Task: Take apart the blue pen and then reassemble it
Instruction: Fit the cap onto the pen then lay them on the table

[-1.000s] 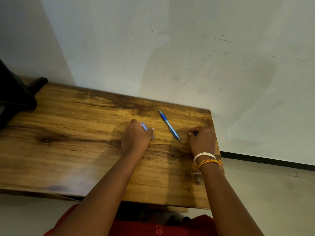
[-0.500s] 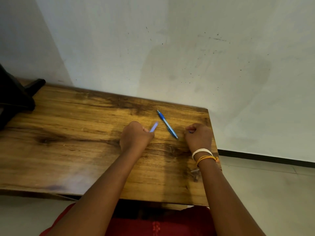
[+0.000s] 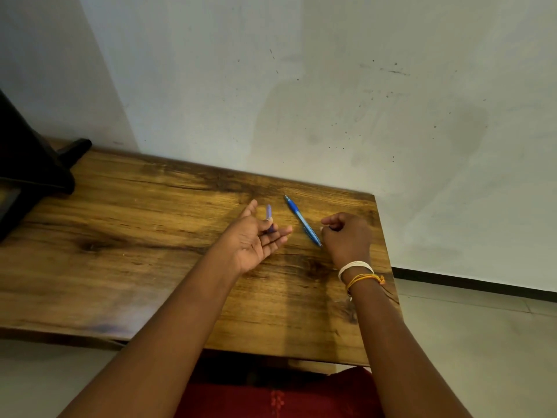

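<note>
Head view, the only one I've got: the blue pen (image 3: 303,220) lies diagonally on the wooden worktop (image 3: 135,236), between the two hands. My left hand (image 3: 256,236) is palm-up, fingers half spread, with a small bluish-purple piece (image 3: 269,213) pinched at thumb and fingertip; it looks like a pen part, but it's too blurred to say which. My right hand (image 3: 346,236) is curled into a loose fist beside the pen's near end, with something dark just showing between the fingers, so I can't tell what it grips, if anything. My read: disassembly is under way, with at least one piece off; reassembly is all still to come. No containers anywhere here, only a black object (image 3: 33,164) at far left.
</note>
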